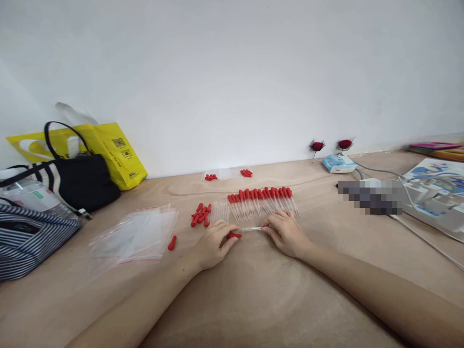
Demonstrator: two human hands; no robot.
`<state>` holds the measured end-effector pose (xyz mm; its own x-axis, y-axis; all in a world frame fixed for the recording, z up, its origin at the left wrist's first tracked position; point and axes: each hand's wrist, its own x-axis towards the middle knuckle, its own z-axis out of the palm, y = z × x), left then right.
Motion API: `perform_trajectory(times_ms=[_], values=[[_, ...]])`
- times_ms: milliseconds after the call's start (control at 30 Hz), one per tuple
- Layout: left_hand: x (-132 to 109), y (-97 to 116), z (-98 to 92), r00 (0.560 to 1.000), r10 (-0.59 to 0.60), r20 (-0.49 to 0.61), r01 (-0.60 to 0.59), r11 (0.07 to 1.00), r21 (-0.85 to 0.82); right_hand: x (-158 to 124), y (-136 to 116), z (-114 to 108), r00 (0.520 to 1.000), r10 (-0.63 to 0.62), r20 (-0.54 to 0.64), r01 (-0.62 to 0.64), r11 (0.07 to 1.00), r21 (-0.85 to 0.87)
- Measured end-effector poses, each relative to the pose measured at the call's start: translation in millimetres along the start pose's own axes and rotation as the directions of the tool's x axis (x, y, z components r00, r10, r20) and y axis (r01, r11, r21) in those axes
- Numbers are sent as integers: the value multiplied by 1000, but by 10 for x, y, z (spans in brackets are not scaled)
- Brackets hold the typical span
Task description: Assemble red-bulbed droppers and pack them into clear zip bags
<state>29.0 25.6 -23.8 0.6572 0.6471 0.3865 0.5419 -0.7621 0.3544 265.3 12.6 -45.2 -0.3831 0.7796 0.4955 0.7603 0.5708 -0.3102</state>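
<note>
Dropper [250,229] — between the 2 hands [213,243] [286,233]

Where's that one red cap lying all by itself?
In the head view, the lone red cap lies on the wooden table, between the clear plastic bags and the left hand.

Two red roses [318,145] stand at the desk's [253,299] far edge; one black handbag [85,182], one yellow plastic bag [121,153], one stray red rubber bulb [172,242]; red-bulbed clear droppers [263,200]: too crowded to count.

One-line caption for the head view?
Left hand holds a red cap, right hand a clear tube, droppers lined behind.
</note>
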Motion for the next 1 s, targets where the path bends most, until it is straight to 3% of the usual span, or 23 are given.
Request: perform_trajectory(times_ms=[400,633,1000], values=[[-5,-3,87,996,2,-92,15,983,181,-16,37,9,995,-78,66,77,997,21],[3,-9,92,998,-27,-60,39,978,204,41,45,91,999,-24,32,23,999,29],[-4,62,72,988,-113,-109,137,961,241,20,-199,20,999,31,-28,-30,999,28]])
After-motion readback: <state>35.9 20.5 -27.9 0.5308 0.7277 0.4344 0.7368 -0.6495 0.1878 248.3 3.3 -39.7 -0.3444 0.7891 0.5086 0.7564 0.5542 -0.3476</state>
